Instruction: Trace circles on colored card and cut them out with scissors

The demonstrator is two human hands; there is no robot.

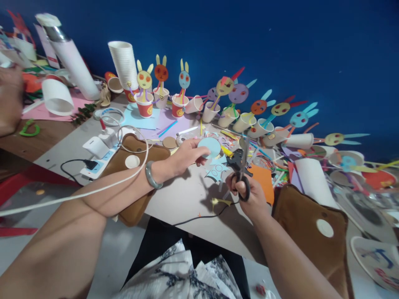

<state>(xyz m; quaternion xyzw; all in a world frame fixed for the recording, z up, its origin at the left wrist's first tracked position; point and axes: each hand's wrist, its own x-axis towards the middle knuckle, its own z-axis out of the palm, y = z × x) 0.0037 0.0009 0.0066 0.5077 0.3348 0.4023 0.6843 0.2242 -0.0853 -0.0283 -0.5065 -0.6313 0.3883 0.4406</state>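
Between thumb and fingers, my left hand [187, 158] pinches a light blue paper circle [210, 148] above the table. My right hand [249, 195] has its fingers in the black handles of a pair of scissors [245, 166], blades pointing up and away from me. The blades stand to the right of the circle, apart from it. Below the circle lies a light blue paper offcut [215, 171] with small round outlines on it. Nearby are a black glue gun [237, 160], an orange paper sheet [262, 182] and a yellow paper scrap [220, 202].
Paper cups with rabbit-faced figures [145, 104] line the blue wall. At left are a cup stack [122, 58], a white thermos [75, 62] and a power strip [101, 162] with cables. Brown cushions [308, 232] flank the work area. Another person's hand [11, 99] shows at far left.
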